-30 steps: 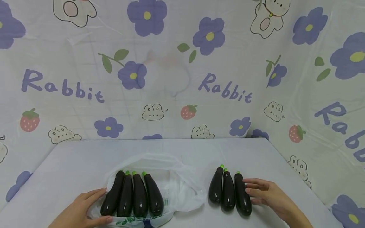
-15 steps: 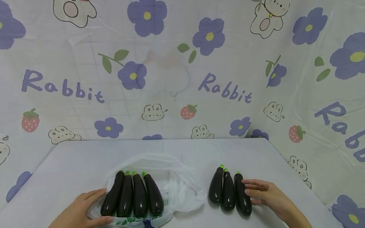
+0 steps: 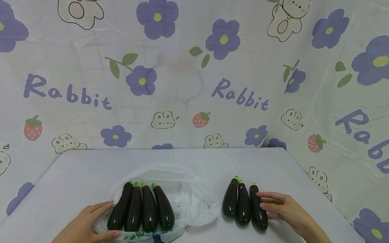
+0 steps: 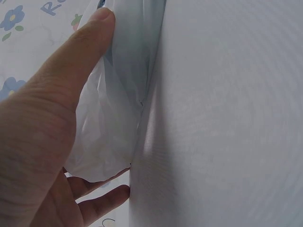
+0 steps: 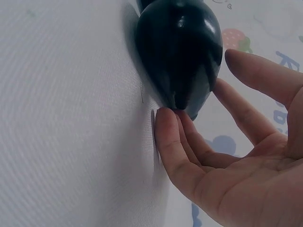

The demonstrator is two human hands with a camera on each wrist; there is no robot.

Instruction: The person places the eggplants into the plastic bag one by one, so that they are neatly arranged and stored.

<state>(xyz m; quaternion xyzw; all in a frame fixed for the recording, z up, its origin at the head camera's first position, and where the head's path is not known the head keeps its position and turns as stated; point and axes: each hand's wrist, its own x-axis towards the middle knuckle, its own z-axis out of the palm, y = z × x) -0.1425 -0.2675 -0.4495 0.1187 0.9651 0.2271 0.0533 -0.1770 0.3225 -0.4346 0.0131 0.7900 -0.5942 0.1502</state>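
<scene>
Several glossy dark eggplants (image 3: 149, 211) lie side by side on a white plastic bag (image 3: 197, 206), green stem ends pointing away. My left hand (image 3: 88, 221) rests at the bag's left side, thumb along its front edge and fingers spread at the side; in the left wrist view the thumb (image 4: 92, 40) lies against the crinkled plastic (image 4: 109, 137). Three more eggplants stand apart from the bag on the right. Beside the rightmost eggplant (image 3: 257, 211) is my right hand (image 3: 287, 209), its loosely bent fingertips touching that eggplant's right side. In the right wrist view the thumb is apart from its dark skin (image 5: 182, 52).
The white table (image 3: 170, 156) runs back to a cloth backdrop (image 3: 179, 94) printed with flowers, strawberries and rabbits. Another printed sheet (image 3: 349, 162) hangs along the right side. The middle eggplant (image 3: 243, 209) and left eggplant (image 3: 230, 202) of the right group lie close together.
My right hand's fingertips have shifted slightly left over the rightmost eggplant. The left hand, the bag and the eggplants stay where they were.
</scene>
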